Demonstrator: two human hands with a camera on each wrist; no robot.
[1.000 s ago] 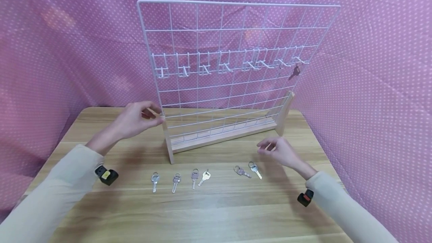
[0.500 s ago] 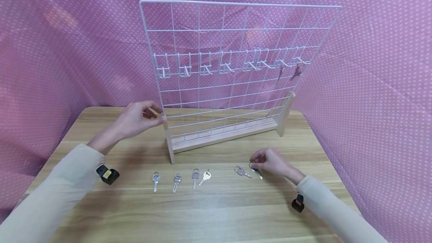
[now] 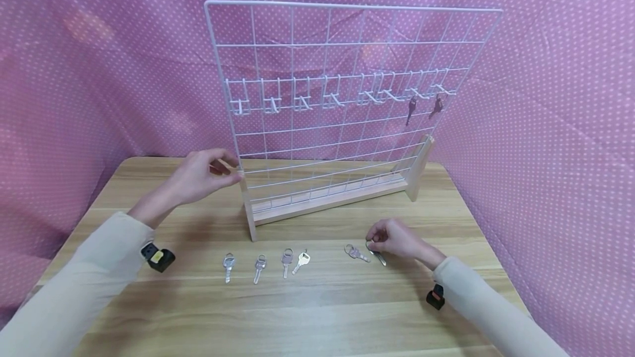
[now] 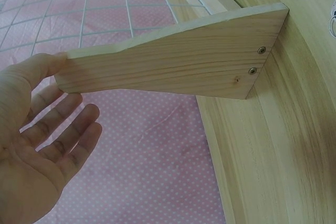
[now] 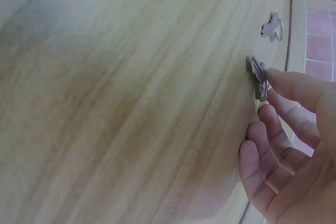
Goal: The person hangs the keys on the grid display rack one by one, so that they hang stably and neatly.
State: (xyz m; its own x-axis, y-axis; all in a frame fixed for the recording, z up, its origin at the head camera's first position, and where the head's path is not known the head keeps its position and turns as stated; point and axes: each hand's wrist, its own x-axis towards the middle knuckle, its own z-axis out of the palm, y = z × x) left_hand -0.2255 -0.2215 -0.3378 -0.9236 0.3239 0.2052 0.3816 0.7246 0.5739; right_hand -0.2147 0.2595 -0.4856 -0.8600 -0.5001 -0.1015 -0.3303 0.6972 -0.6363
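Observation:
My left hand (image 3: 205,175) grips the upper end of the wooden side support (image 4: 168,59) of a white wire grid rack (image 3: 307,125), thumb on one edge and forefinger on the other. On the table at the right, the thumb and forefinger of my right hand (image 3: 397,238) pinch a silver key (image 5: 259,77) by its ring end. The blade of that key lies low over the wood. Just to its left is another key with a ring (image 3: 357,253). Two keys hang from the rack's rightmost hooks, one a dark key (image 3: 411,109) and the other a key (image 3: 437,105) at the end.
Several keys lie in a row at the front, among them a silver key (image 3: 228,266) and a brighter key (image 3: 301,261). White hooks (image 3: 302,102) line the grid. A pink dotted cloth (image 3: 555,125) surrounds the wooden table (image 3: 317,313).
My right hand has come down and left onto the rightmost table key and now pinches it. The key on the second hook from the right has swung to hang down. My left hand stays put.

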